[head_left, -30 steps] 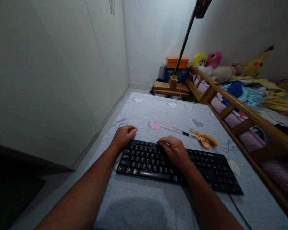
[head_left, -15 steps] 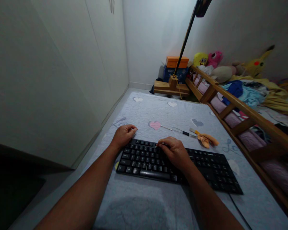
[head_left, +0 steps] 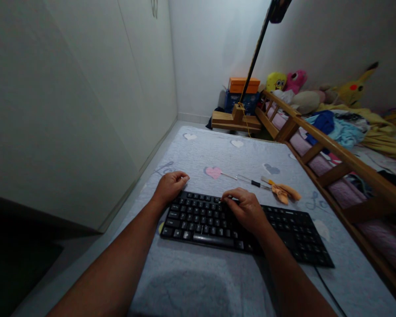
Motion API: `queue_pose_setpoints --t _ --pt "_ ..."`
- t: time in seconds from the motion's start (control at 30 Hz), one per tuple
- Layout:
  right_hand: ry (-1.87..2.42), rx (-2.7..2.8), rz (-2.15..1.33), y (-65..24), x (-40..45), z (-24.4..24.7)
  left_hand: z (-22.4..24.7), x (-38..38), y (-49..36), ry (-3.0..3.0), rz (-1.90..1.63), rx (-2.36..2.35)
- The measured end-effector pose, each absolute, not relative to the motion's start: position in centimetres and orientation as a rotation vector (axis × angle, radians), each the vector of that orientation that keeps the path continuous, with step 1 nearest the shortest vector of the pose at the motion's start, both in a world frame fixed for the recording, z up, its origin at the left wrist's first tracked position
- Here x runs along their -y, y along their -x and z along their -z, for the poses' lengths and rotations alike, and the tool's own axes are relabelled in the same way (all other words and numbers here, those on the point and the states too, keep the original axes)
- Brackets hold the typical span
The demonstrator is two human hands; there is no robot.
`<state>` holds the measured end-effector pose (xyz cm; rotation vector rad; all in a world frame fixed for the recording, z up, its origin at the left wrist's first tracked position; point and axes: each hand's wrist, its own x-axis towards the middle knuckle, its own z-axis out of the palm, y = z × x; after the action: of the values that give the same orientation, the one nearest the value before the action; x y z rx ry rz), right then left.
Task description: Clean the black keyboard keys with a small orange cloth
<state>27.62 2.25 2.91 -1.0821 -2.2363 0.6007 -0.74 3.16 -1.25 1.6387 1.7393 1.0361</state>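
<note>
A black keyboard (head_left: 198,220) lies flat across the bed-like surface, its cable leaving at the lower right. At its upper left corner rests my left hand (head_left: 170,186), fingers curled and thumb against them; whatever they may hold is hidden. Over the middle of the keyboard is my right hand (head_left: 246,207), closed in a pinch above the top rows of keys. Something small and pale shows at its fingertips, too small to name. Behind the keyboard lie a brush with a thin wire handle and black grip (head_left: 255,183) and a crumpled orange cloth (head_left: 284,193).
A pale heart-patterned sheet (head_left: 204,147) covers the surface. To the right runs a wooden bed rail (head_left: 330,147), with clothes and plush toys beyond it. White cabinet doors (head_left: 86,88) stand at the left. A dark pole on a wooden base (head_left: 222,118) rises at the back.
My right hand has shifted slightly to the right along the top rows of keys, still pinched. My left hand and the keyboard look unmoved.
</note>
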Motion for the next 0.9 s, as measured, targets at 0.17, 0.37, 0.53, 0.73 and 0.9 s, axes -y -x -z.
queue_pose_setpoints --t 0.17,0.37,0.53,0.73,0.9 --pt "1.062 2.234 -0.626 -27.27 -2.18 -2.71 1.03 -3.15 0.67 -1.647 -1.034 -1.741" --pt "1.085 2.227 -0.612 -27.56 -2.22 -2.78 1.06 -3.12 0.66 -1.639 -1.041 -1.735" --pt "1.093 2.216 -0.598 -27.93 -2.34 -2.71 0.97 -3.11 0.64 -1.631 -1.033 -1.732" --pt "1.103 2.193 -0.604 -27.69 -2.32 -2.70 0.75 -3.01 0.61 -1.633 -1.040 -1.735" --pt "1.093 2.186 -0.619 -27.52 -2.27 -2.79 0.68 -3.04 0.52 -1.629 -1.042 -1.727"
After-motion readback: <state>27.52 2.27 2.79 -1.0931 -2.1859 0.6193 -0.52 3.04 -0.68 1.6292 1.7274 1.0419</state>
